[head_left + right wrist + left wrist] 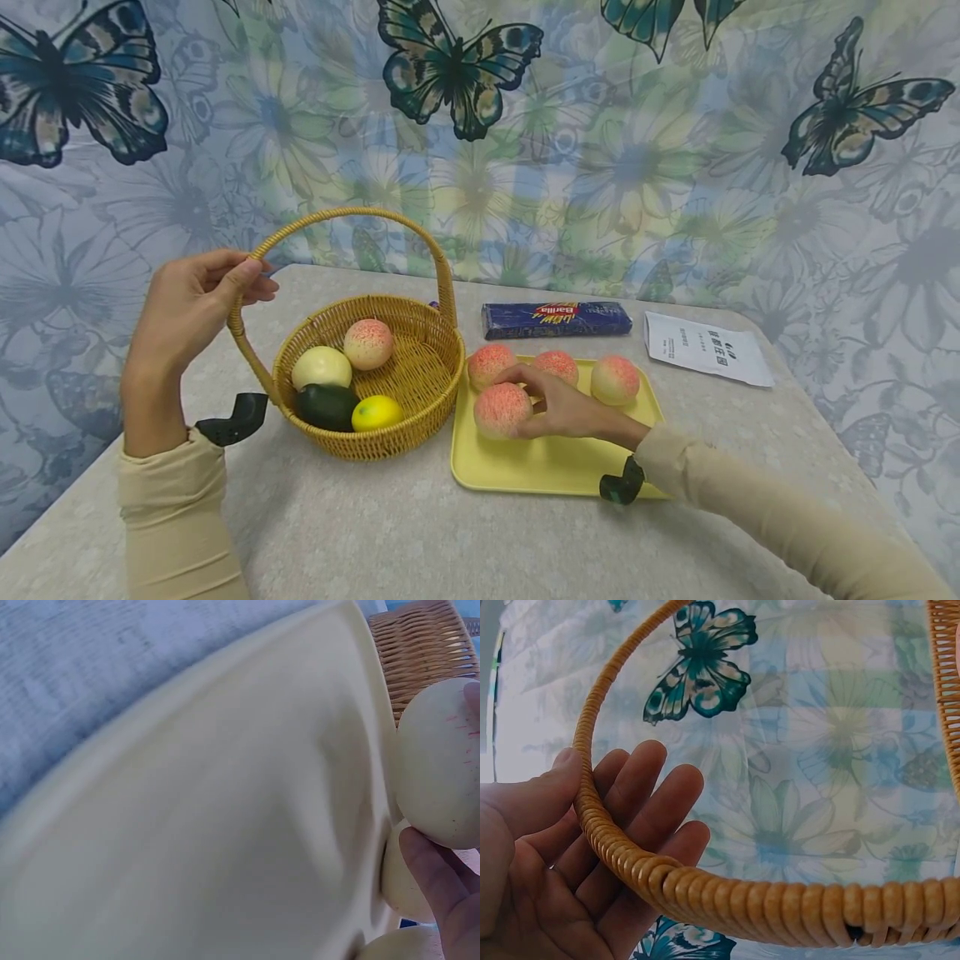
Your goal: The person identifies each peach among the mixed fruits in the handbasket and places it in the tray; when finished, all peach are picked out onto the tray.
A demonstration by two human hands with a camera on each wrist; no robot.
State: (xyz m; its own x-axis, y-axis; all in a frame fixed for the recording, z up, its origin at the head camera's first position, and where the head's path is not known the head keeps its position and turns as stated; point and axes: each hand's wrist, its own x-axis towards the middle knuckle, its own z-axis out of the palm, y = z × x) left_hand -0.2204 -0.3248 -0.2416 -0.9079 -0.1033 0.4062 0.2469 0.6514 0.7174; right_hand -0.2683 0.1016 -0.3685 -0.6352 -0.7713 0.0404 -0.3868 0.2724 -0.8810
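My left hand (197, 302) pinches the side of the tall handle (341, 214) of a wicker basket (420, 417). In the left wrist view, the thumb presses one side of the handle (619, 851) and the fingers lie loosely behind it. Inside the basket are a peach (368, 344), a pale round fruit (321, 367), a dark green avocado-like fruit (327, 407) and a lemon (377, 413). Over the yellow tray (517, 471), my right hand (566, 406) grips a pink-speckled peach (501, 411) between thumb and fingers. This peach (442, 765) shows its pale side in the right wrist view.
Along the tray's far side sit three more peaches: one at left (490, 365), one in the middle (557, 367), one at right (615, 380). Behind them lie a blue Barilla pasta pack (555, 320) and a white printed packet (707, 348). A butterfly-print curtain (480, 183) hangs at the table's back edge.
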